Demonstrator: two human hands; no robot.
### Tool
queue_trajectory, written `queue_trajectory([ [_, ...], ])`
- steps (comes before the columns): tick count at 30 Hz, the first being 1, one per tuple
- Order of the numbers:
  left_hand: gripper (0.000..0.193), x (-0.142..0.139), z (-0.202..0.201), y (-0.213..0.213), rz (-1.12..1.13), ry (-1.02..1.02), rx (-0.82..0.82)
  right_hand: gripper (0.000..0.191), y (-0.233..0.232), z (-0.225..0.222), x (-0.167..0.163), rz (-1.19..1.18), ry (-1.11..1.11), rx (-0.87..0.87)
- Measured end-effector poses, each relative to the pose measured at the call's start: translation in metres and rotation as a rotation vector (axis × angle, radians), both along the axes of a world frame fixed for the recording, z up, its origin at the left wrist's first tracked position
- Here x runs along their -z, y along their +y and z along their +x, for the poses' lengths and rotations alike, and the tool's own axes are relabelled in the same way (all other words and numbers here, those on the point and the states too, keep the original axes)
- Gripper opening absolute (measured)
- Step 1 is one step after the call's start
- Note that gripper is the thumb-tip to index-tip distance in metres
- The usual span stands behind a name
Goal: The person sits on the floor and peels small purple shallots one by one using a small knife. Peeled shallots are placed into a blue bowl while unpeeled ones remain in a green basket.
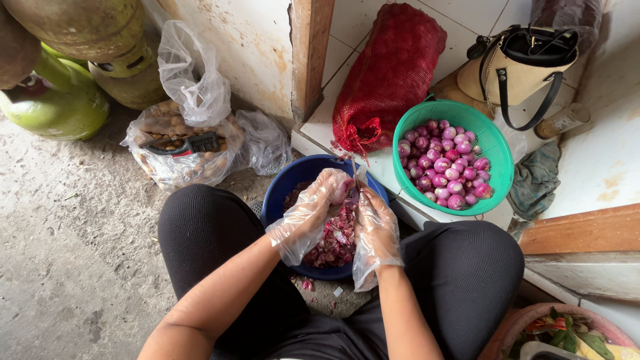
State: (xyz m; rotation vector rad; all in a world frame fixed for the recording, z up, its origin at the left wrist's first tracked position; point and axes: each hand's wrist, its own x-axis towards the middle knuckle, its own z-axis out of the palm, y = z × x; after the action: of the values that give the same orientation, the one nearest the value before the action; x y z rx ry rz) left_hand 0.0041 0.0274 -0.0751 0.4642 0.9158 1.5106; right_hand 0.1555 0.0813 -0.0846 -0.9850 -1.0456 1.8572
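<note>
Two gloved hands over the blue basin [280,193]: left hand [310,213] grips a shallot [341,191], right hand [375,227] closed on a small knife [354,175]. Loose slippery gloves could let the blade slide toward the left fingers.

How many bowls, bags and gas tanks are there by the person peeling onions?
Bowls: 2, a blue bowl under the gloved left hand and right hand, and a green basket of peeled onions.
Bags: 4, a red mesh sack, two clear plastic bags, a tan handbag.
Gas tanks: 2, both green.
Total: 8.
</note>
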Motion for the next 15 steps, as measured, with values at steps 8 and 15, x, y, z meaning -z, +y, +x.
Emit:
queue_trajectory([
  [8, 0.027, -0.024, -0.005, -0.006, -0.014, 0.020, -0.015, 0.030, 0.002, 0.007, -0.043, -0.012, -0.024, 0.068],
  [15, 0.041, -0.050, -0.023, -0.022, 0.217, 0.255, 0.172, 0.043, -0.005, 0.025, -0.057, 0.042, 0.107, -0.317],
])
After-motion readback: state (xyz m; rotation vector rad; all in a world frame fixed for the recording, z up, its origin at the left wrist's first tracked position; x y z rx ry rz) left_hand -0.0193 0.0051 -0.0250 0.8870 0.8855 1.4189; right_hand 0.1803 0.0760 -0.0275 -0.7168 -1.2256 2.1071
